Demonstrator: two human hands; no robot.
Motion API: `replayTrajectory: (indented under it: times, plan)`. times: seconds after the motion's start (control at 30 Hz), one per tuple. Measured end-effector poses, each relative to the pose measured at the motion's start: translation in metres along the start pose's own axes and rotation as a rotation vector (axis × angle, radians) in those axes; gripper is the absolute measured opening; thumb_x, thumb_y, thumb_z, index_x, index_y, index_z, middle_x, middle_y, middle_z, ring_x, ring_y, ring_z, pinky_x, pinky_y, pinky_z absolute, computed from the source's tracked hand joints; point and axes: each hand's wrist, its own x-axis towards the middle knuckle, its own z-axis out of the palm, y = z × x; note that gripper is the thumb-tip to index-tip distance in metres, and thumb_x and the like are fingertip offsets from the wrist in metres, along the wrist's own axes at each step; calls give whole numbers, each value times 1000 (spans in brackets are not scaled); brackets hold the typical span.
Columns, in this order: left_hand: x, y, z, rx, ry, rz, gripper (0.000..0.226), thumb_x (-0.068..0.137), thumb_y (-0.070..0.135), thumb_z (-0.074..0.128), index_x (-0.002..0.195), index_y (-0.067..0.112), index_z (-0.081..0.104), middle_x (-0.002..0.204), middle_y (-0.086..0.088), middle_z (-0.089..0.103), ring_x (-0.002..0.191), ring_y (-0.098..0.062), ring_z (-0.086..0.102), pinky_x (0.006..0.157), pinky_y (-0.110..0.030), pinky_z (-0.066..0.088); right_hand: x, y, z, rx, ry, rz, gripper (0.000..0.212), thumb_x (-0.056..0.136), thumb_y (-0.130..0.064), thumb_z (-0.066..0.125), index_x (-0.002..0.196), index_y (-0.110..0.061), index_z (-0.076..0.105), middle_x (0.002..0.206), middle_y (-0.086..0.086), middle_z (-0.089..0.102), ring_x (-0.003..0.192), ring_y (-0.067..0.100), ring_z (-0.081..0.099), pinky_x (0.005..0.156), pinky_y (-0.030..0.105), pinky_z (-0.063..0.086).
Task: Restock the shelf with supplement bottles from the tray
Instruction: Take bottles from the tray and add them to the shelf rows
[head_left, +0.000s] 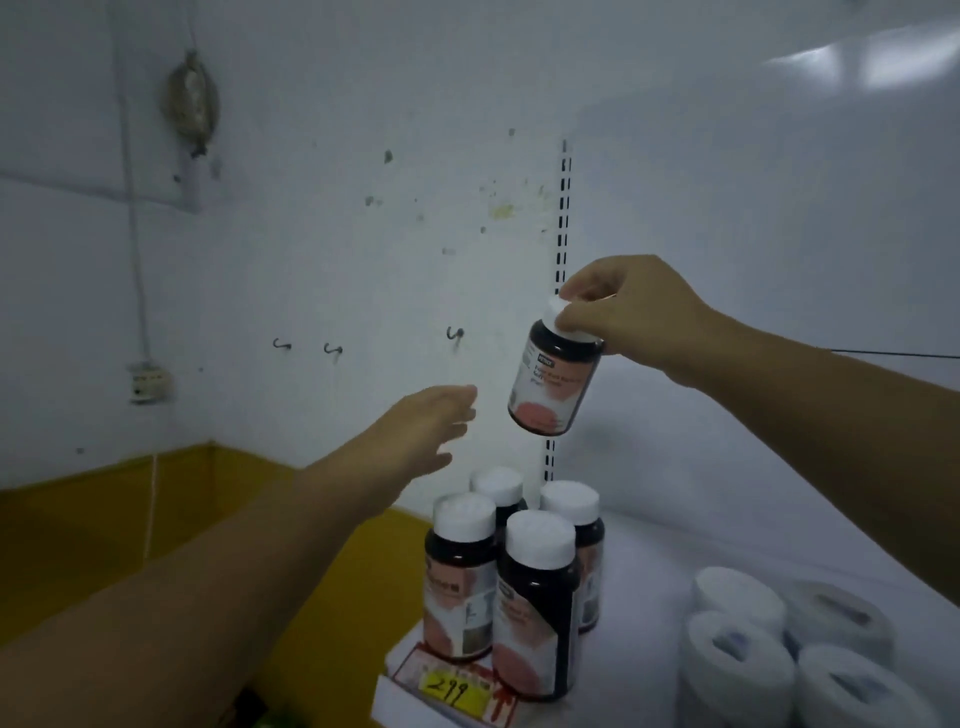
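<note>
My right hand (631, 312) grips a dark supplement bottle (553, 382) by its white cap and holds it tilted in the air above the shelf (675, 540). Below it, several matching bottles (519, 577) with white caps and pink labels stand in a tight cluster at the shelf's left front corner. My left hand (434, 428) is stretched out with straight fingers just left of the held bottle, not touching it. The tray is out of view.
White rolls (779, 644) lie on the shelf at the lower right. A yellow price tag (449, 691) sits on the shelf's front edge. A slotted upright rail (563, 218) runs up the white back wall. Small hooks (332, 348) stick out of the wall at left.
</note>
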Motion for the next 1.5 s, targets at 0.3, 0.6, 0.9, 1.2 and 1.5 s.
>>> replayTrajectory:
  times: [0.3, 0.6, 0.9, 1.2, 1.5]
  plan:
    - [41, -88, 20, -400, -369, -344, 58, 89, 56, 42, 128, 15, 56, 125, -11, 64, 113, -29, 61, 97, -40, 48, 20, 61, 65, -170, -344, 325, 20, 73, -9, 70, 90, -17, 64, 98, 4, 65, 87, 18, 64, 69, 31, 59]
    - [54, -104, 26, -471, -521, -235, 45, 92, 48, 43, 129, 24, 52, 125, -7, 63, 113, -25, 59, 103, -43, 44, -3, 72, 96, -217, -490, 538, 22, 78, -5, 66, 97, -15, 62, 107, 8, 61, 86, 17, 63, 73, 29, 56]
    - [69, -89, 14, -156, -456, -6, 61, 95, 53, 29, 147, 21, 26, 153, -5, 32, 138, -23, 33, 111, -34, 25, -14, 72, 81, -538, -168, 397, 43, 86, -36, 61, 125, -22, 52, 129, -3, 57, 113, 11, 54, 91, 22, 39]
    - [71, 31, 33, 903, -627, 603, 70, 90, 64, 24, 149, 30, 12, 160, 8, 4, 147, -12, -7, 120, -41, -2, -81, 26, -19, -1169, -246, 416, 70, 90, -57, 40, 147, -22, 19, 158, 1, 14, 146, 17, 6, 116, 38, 12]
    - [-68, 83, 178, 850, -714, 806, 71, 90, 63, 26, 150, 28, 11, 160, 6, 8, 147, -11, 1, 118, -37, 5, -272, -27, -124, -1216, -232, 535, 72, 90, -55, 41, 148, -20, 16, 159, 5, 10, 146, 19, 5, 116, 38, 11]
